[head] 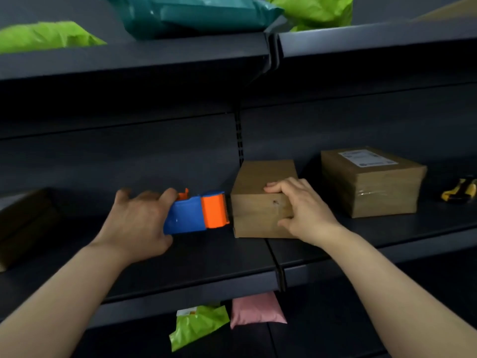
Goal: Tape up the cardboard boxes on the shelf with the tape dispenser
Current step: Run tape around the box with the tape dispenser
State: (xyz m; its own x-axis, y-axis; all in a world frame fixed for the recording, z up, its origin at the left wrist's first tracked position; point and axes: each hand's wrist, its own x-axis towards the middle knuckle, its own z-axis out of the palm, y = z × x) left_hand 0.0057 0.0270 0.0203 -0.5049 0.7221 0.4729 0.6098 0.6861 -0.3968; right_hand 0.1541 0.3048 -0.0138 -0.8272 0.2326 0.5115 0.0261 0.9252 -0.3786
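Observation:
A small plain cardboard box [260, 202] stands on the dark middle shelf [206, 257]. My right hand [304, 210] grips its front right corner, fingers over the top edge and thumb on the front face. My left hand [139, 223] holds a blue and orange tape dispenser [198, 213], whose orange end touches the box's left side. A larger cardboard box [371, 184] with a white label and clear tape on its front stands further right. Another cardboard box [23, 223] lies at the far left, in shadow.
A yellow and black tool [459, 192] lies at the shelf's right end. The upper shelf holds green [44, 34] and teal mailer bags [191, 14]. Below, a green bag [196, 326] and a pink bag [255, 310] lie on the lower shelf.

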